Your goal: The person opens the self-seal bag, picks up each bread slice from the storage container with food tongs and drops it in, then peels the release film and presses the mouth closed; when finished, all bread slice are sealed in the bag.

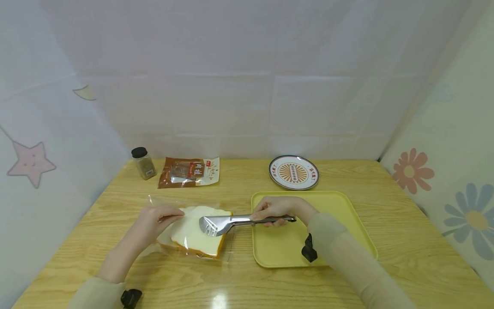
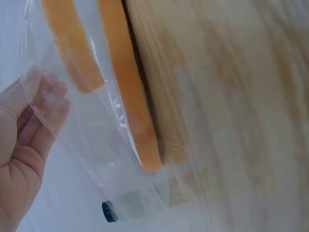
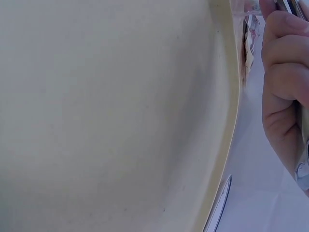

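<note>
Slices of white bread (image 1: 198, 243) with orange crust lie in a clear plastic bag (image 2: 82, 135) on the table. My left hand (image 1: 154, 218) pinches the edge of the bag at the left of the bread. In the left wrist view, the thumb and fingertips of the left hand (image 2: 29, 125) meet at the film, and two slices show apart from each other. My right hand (image 1: 273, 209) grips metal tongs (image 1: 240, 220) by the handle, over the tray's left edge. The tongs' slotted head overlaps the top slice.
A yellow tray (image 1: 283, 249) lies to the right, under the right hand and forearm. Behind it is a round plate (image 1: 294, 172) with a printed sunburst. At the back left stand a black-capped jar (image 1: 144, 164) and a brown and white packet (image 1: 189, 172).
</note>
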Demonstrator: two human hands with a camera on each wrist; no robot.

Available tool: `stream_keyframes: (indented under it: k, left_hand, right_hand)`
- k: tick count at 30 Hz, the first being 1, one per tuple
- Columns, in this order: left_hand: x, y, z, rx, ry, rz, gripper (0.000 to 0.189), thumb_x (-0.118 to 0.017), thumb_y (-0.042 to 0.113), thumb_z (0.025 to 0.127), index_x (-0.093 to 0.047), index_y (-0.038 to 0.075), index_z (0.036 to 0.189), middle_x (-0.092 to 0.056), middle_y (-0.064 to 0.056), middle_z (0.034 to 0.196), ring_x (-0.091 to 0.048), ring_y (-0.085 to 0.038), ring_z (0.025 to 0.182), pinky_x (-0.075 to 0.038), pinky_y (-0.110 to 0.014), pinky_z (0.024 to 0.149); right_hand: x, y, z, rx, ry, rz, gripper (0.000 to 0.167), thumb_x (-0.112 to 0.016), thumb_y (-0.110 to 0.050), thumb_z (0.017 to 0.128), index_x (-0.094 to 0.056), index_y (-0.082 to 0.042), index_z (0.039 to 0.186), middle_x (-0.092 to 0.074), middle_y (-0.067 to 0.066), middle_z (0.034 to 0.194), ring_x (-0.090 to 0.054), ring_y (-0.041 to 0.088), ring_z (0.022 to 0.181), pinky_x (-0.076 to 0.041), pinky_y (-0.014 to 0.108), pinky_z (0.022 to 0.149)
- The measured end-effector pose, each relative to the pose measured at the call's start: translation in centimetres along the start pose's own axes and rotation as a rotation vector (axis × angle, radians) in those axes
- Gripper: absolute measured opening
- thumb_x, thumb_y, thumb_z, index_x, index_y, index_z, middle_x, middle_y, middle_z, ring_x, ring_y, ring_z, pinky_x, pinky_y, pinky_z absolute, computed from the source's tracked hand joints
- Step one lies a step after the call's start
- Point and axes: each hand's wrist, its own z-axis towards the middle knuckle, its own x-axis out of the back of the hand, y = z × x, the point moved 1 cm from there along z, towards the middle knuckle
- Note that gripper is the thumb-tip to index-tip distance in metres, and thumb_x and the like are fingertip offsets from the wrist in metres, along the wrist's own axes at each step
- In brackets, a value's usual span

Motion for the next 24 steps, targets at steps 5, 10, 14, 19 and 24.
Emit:
stream_keyframes:
  k: [5,10,14,19,24]
  left_hand:
    - [0.0,0.1,0.0,0.011,-0.011,0.009,0.023,-0.077,-0.007,0.067,-0.074,0.009,0.084,-0.073,-0.003,0.082,-0.069,-0.016,0.072,-0.050,-0.004,0.068]
    - [0.0,0.2,0.1,0.007,-0.022,0.024,0.022,-0.077,-0.006,0.068,-0.074,0.010,0.083,-0.073,-0.002,0.081,-0.069,-0.014,0.072,-0.050,-0.004,0.069]
    - [0.0,0.1,0.0,0.030,-0.032,0.035,0.022,-0.077,-0.005,0.068,-0.074,0.010,0.083,-0.073,-0.001,0.081,-0.069,-0.013,0.071,-0.051,-0.007,0.066]
    - [0.1,0.0,-0.2,0.075,-0.056,0.010,0.020,-0.076,-0.005,0.070,-0.075,0.009,0.084,-0.073,-0.002,0.082,-0.068,-0.011,0.072,-0.055,-0.013,0.064]
    - [0.4,-0.1,-0.2,0.106,-0.067,-0.014,0.018,-0.075,-0.004,0.072,-0.075,0.008,0.085,-0.074,-0.004,0.083,-0.069,-0.011,0.074,-0.055,-0.013,0.065]
  right_hand:
    - [-0.2,-0.5,0.5,0.001,0.002,-0.026,0.042,-0.052,-0.031,0.097,-0.058,0.011,0.102,-0.047,-0.002,0.053,-0.030,0.006,0.034,-0.028,0.020,0.032]
    - [-0.5,-1.1,1.0,-0.001,0.015,-0.048,0.041,-0.051,-0.030,0.098,-0.058,0.010,0.103,-0.046,-0.001,0.053,-0.030,0.006,0.034,-0.028,0.020,0.032]
    - [-0.7,-1.5,1.5,0.004,0.016,-0.042,0.043,-0.051,-0.030,0.098,-0.057,0.012,0.102,-0.045,-0.001,0.053,-0.029,0.007,0.034,-0.028,0.021,0.033]
    - [-0.7,-1.2,2.0,0.002,0.033,-0.003,0.041,-0.053,-0.032,0.097,-0.059,0.009,0.100,-0.046,-0.001,0.053,-0.029,0.007,0.034,-0.029,0.021,0.033]
    - [-0.6,-0.7,2.1,-0.008,0.044,0.011,0.038,-0.051,-0.029,0.098,-0.058,0.008,0.094,-0.046,0.000,0.052,-0.029,0.007,0.034,-0.028,0.021,0.032]
